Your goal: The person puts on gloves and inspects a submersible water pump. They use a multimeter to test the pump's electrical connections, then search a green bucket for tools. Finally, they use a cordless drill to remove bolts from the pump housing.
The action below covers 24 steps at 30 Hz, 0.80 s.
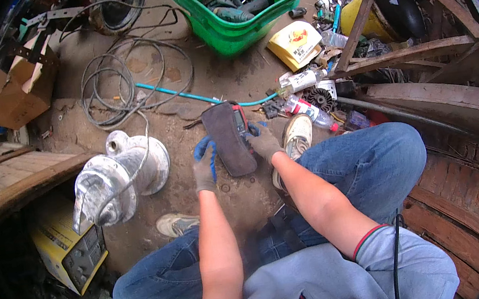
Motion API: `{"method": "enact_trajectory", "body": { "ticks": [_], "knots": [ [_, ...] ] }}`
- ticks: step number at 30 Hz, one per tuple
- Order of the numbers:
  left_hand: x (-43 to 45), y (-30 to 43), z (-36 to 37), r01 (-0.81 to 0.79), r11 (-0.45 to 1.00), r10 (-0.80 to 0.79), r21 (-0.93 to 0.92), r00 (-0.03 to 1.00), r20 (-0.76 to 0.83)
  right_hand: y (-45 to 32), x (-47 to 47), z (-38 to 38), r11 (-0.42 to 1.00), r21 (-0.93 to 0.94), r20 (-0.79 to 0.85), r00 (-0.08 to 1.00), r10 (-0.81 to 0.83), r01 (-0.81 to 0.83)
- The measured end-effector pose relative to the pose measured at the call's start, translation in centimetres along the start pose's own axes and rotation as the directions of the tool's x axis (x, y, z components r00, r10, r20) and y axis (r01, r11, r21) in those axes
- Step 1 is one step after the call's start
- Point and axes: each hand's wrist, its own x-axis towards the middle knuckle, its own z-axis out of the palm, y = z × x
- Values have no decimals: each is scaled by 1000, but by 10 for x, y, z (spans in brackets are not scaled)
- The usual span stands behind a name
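Between my two hands is a dark grey cloth pouch [231,144], with a red and black meter [240,120], seemingly a multimeter, showing along its right side. My left hand [205,164], in a grey and blue work glove, grips the pouch's left edge. Gloved the same way, my right hand [264,141] has its fingers curled at the meter's right edge; the fingertips are partly hidden. Left of my hands, a silver metal submersible pump [120,176] lies on the dirty floor. A grey cable [129,80] runs from it into loose coils.
A green plastic bucket [226,35] holds power tools [241,11]. A blue-green tube [180,95] crosses the floor. Plastic bottles [317,114], a yellow and white box [295,44] and scrap lie right. Leftward are a cardboard box [22,94] and a yellow welding machine [72,252].
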Motion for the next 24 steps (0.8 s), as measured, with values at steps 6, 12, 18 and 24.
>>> {"method": "enact_trajectory", "body": {
  "ticks": [6, 12, 18, 24],
  "knots": [
    [6, -13, 46, 6, 944, 34, 329, 993, -115, 15, 12, 8, 986, 21, -85, 983, -162, 164],
    [12, -6, 47, 38, 988, -50, -151, 996, -76, 5, -1, 22, 957, 259, -18, 992, -129, 129],
    [5, 41, 43, 97, 838, -50, -537, 994, 100, -44, -5, 5, 903, 105, -54, 909, -413, 416],
    [1, 62, 41, 379, 509, 41, -773, 886, 462, -166, -67, -51, 697, -443, 313, 825, -470, 564]
  ]
}}
